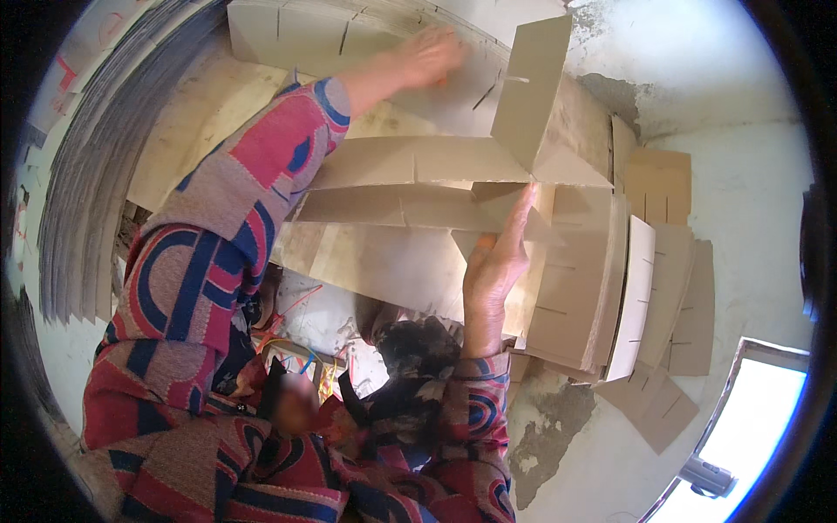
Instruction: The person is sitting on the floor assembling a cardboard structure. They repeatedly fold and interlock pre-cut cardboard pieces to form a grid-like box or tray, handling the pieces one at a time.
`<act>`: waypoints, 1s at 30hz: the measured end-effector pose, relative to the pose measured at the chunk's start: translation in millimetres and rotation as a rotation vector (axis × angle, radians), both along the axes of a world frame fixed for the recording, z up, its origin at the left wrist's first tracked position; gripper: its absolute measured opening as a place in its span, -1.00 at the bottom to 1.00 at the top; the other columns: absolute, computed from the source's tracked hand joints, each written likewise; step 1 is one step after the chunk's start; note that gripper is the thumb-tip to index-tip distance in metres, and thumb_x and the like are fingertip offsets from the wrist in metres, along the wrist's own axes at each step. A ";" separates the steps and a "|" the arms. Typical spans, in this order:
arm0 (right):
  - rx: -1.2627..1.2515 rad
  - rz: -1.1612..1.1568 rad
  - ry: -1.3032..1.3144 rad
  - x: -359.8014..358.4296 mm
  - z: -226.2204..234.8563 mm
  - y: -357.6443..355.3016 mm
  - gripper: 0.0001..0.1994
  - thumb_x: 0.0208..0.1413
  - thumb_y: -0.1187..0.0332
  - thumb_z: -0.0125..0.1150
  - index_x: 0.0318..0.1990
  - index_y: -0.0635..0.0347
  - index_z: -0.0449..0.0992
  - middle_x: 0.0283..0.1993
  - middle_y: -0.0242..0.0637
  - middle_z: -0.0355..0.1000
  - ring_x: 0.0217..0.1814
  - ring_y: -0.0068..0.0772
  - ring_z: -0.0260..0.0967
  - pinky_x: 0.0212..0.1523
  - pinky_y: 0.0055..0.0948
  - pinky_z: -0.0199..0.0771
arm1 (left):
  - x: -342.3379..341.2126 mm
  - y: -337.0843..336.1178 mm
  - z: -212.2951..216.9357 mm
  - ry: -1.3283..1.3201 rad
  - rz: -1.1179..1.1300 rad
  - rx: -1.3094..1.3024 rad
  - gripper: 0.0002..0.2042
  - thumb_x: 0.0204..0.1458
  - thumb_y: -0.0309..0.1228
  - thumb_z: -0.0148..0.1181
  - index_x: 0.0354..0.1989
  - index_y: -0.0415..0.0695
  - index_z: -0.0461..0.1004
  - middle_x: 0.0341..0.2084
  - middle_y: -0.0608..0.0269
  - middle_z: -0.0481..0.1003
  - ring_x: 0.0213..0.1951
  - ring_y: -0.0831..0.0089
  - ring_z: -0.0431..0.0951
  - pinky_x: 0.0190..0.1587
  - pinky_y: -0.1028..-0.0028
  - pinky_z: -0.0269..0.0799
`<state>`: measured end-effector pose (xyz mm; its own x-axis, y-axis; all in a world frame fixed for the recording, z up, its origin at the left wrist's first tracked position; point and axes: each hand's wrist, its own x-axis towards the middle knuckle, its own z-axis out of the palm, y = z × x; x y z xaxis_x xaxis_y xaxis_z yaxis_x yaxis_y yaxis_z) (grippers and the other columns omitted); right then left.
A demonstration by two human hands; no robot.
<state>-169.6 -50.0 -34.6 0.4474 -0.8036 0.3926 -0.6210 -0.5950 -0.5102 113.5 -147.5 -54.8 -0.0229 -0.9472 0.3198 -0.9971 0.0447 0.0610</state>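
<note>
My right hand (495, 277) is at the near right corner of a partly assembled cardboard divider (410, 159). Its index finger stretches up along the joint, and the thumb side rests by a lower flap, gripping the corner. The divider has two long strips running left to right, with a crosspiece (532, 74) standing tall at the right end. My left hand (432, 57) reaches over to the far side, at a row of slotted cardboard strips (305, 35). Motion blurs its fingers, so whether it holds a strip cannot be made out.
A wooden board (375, 261) lies under the divider. A tall stack of grey cardboard sheets (96, 192) curves along the left. Slotted cardboard pieces (571, 279) are stacked at the right, with more (676, 288) against the wall. A bright window (754, 418) is at lower right.
</note>
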 end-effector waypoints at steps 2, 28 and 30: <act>-0.024 0.008 -0.010 1.9 -2.9 -1.5 -0.23 -0.09 0.75 -0.15 0.36 0.07 -0.06 0.27 0.05 0.13 -0.07 -0.10 0.44 -0.15 -0.48 0.41 | 6.0 1.6 -4.0 0.066 -0.024 0.035 -0.78 -0.22 -0.50 0.21 -0.34 -0.24 0.41 -0.36 0.04 0.44 -0.10 0.11 0.38 -0.07 0.22 0.35; 0.035 -0.004 -0.019 -3.2 3.8 3.6 -0.21 -0.14 0.80 -0.16 0.35 0.11 -0.04 0.29 0.02 0.10 0.06 -0.15 0.40 -0.14 -0.46 0.41 | 7.5 4.5 8.6 0.400 -0.183 -0.219 -0.92 -0.12 -0.42 0.11 -0.46 -0.15 0.46 -0.57 0.00 0.43 -0.42 0.08 0.48 -0.32 0.19 0.40; 0.033 -0.006 0.006 -4.7 2.9 2.1 -0.21 -0.15 0.80 -0.16 0.35 0.11 -0.04 0.28 0.03 0.10 0.05 -0.14 0.40 -0.15 -0.47 0.41 | 4.3 10.2 17.6 0.190 -0.200 -0.293 -0.93 -0.09 -0.41 0.11 -0.45 -0.12 0.45 -0.62 -0.01 0.43 -0.44 0.06 0.48 -0.36 0.18 0.40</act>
